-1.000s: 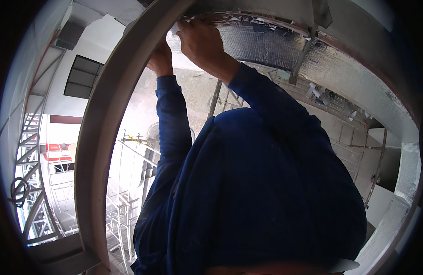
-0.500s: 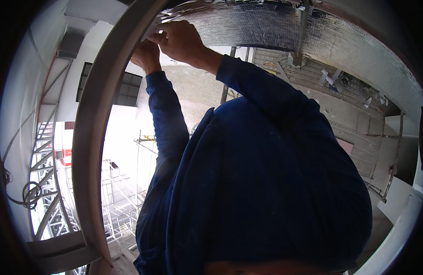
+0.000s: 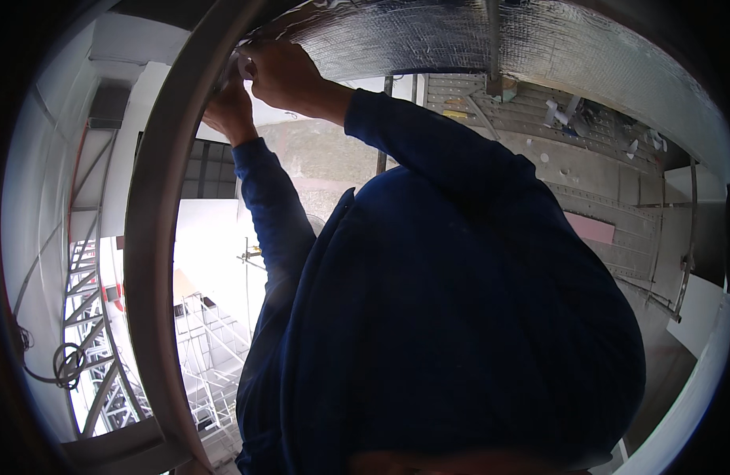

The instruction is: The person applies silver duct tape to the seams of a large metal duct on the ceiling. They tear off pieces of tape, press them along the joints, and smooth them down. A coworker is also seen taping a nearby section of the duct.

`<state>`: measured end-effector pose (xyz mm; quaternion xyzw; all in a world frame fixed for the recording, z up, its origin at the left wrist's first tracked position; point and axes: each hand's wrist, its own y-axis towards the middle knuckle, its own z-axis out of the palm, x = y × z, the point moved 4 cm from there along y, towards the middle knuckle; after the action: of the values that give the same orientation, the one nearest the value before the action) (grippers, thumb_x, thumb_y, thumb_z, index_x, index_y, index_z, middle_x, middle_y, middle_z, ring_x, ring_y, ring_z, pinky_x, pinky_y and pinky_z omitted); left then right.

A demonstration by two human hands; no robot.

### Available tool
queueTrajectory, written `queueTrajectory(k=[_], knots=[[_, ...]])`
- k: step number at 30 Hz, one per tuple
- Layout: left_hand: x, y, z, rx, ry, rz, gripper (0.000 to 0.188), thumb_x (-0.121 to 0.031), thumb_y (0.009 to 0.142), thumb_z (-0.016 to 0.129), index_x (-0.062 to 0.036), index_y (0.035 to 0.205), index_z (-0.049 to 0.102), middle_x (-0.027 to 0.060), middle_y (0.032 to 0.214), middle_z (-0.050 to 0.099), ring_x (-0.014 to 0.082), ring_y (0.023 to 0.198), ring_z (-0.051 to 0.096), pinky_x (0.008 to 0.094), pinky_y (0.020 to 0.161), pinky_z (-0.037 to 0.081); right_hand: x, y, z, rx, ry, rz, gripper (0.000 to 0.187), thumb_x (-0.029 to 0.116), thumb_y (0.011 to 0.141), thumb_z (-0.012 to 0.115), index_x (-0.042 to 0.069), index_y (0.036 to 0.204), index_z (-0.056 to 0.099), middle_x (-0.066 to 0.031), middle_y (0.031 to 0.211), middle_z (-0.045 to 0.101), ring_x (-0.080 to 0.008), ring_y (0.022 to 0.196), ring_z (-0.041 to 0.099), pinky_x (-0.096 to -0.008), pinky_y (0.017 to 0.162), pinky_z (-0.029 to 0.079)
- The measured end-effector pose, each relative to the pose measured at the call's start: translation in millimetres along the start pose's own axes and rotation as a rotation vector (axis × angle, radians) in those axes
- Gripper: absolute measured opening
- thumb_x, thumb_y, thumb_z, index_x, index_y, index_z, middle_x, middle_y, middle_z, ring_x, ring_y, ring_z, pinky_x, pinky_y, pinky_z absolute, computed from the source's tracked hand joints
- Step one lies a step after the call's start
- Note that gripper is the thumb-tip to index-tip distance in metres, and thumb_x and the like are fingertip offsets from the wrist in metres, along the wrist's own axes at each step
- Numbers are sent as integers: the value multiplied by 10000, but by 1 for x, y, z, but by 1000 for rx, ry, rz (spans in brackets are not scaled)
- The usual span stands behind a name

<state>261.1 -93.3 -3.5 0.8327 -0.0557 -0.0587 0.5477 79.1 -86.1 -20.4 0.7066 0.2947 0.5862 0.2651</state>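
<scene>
Both my hands are raised at the upper left, close together beside a grey metal beam [image 3: 153, 158]. My right hand [image 3: 284, 77] is closed, with its thumb and fingers bent together at the end of a silver foil-faced sheet [image 3: 397, 39]. Just below and left of it, my left hand [image 3: 232, 112] reaches up along the beam with its fingers curled. A small pale patch shows between the two hands; I cannot make out what it is. The fingertips are partly hidden in shadow against the beam and foil.
A metal rod [image 3: 493, 39] crosses the foil. Far below are perforated metal planks [image 3: 476, 103], a pink board [image 3: 589, 228] and scaffold poles [image 3: 688, 237]. A coiled cable [image 3: 69, 366] hangs on the left, near a steel truss [image 3: 104, 380]. White scaffold framing stands beyond the beam.
Both hands have shifted slightly left in the picture, staying close together by the beam and the foil end. The surroundings have also shifted in view.
</scene>
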Motion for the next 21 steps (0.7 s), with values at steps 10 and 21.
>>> queueTrajectory(k=[10, 21], knots=[[-9, 7, -26, 98, 9, -99, 521, -311, 779, 999, -26, 1173, 812, 161, 1133, 822, 349, 984, 788, 466, 852, 605, -2, 13, 4, -106, -20, -70, 172, 80, 796, 799, -53, 904, 795, -259, 830, 768, -435, 812, 784, -517, 784, 654], [-20, -5, -43, 32, 176, -179, 671, -422, 748, 1006, -60, 1264, 777, 162, 1186, 809, 358, 1032, 786, 502, 851, 616, -7, 18, 5, -93, -42, -76, 199, 104, 795, 820, -70, 887, 788, -291, 845, 766, -451, 844, 788, -523, 788, 657]])
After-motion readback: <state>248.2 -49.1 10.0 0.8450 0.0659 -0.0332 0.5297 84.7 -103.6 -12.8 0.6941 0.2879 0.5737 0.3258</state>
